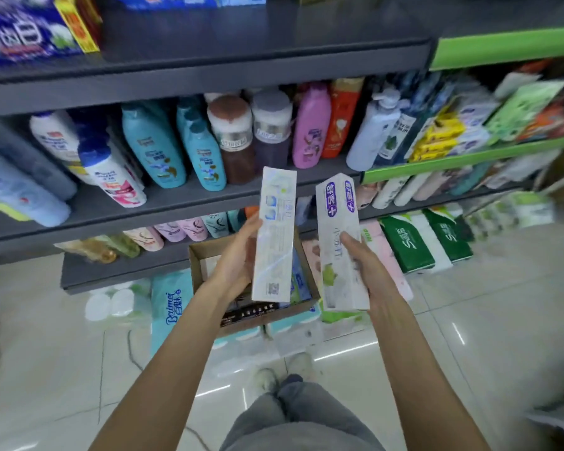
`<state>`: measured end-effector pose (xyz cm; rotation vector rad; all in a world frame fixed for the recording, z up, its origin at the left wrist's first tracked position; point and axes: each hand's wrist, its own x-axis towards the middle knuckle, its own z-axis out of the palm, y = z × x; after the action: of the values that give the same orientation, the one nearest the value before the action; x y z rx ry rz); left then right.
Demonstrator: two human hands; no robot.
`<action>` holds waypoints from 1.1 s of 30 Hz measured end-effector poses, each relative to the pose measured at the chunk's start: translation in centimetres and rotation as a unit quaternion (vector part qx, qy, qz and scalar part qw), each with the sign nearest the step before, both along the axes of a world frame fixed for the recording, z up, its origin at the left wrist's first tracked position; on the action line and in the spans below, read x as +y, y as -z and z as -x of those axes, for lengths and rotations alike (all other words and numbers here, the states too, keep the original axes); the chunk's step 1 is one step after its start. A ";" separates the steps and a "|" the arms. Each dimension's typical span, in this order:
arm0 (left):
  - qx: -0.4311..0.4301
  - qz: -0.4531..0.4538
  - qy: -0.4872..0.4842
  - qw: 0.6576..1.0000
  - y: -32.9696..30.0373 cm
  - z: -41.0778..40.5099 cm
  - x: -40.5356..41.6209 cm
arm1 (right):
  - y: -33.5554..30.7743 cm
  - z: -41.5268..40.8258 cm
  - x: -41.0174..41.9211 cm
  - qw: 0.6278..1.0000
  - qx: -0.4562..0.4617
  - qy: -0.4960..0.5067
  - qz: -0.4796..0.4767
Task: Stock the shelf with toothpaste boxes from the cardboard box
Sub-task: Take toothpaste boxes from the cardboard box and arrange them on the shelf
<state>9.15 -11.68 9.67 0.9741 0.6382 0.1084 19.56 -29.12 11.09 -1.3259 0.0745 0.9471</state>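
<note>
Obs: both hands raised in front of dark shelf (pixel 163 206), w/ cardboard box (pixel 197 265) below them on stacked packs at floor level.

L hand (pixel 238 258) grips pale-blue toothpaste box (pixel 275 236) by its left long edge; long axis near upright, top end tipped slightly away toward shelf of shampoo bottles (pixel 176 151).

R hand (pixel 368 271) grips purple-marked toothpaste box (pixel 339 242) from the right, fingers curled over its face; long axis also near upright, purple end up.

The 2 boxes are side by side, narrow gap between, not touching.

Open room: upper shelf board (pixel 241 37) mostly bare right of the blue packs (pixel 23 30) (contents blurred). More boxes visible inside carton.
</note>
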 end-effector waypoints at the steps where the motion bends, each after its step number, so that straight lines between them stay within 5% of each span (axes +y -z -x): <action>1: 0.000 0.009 0.008 1.000 -0.3 -0.1 -0.2 | -0.3 -0.1 -0.5 0.999 -0.027 -0.013 0.023; 8: -0.081 -0.097 0.101 0.987 -5.6 -2.6 -1.6 | -5.8 -3.2 -5.2 0.972 -0.219 -0.015 0.079; 11: -0.139 -0.151 0.122 0.971 -9.5 -4.6 -2.0 | -8.7 -7.2 -6.7 0.932 -0.352 0.019 0.081; 17: -0.146 -0.241 0.126 0.951 -14.9 -11.7 -3.1 | -17.2 -18.5 -8.5 0.745 -0.647 -0.003 0.163; 23: -0.093 -0.321 0.071 0.940 -17.9 -18.7 -5.9 | -21.7 -33.4 -4.8 0.529 -0.808 -0.095 0.243; 26: -0.058 -0.382 -0.019 0.922 -19.3 -21.5 -7.1 | -22.4 -39.9 -0.8 0.450 -0.832 -0.147 0.290; 29: -0.046 -0.433 -0.087 0.896 -20.8 -23.9 -7.9 | -22.2 -44.6 2.7 0.432 -0.820 -0.207 0.313; 33: 0.008 -0.478 -0.154 0.865 -22.8 -27.0 -8.2 | -21.5 -48.9 5.0 0.473 -0.775 -0.284 0.308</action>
<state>36.12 -19.93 32.46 1.8215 0.7610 0.7601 68.43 -24.14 32.56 -2.5254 -1.6883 -0.2286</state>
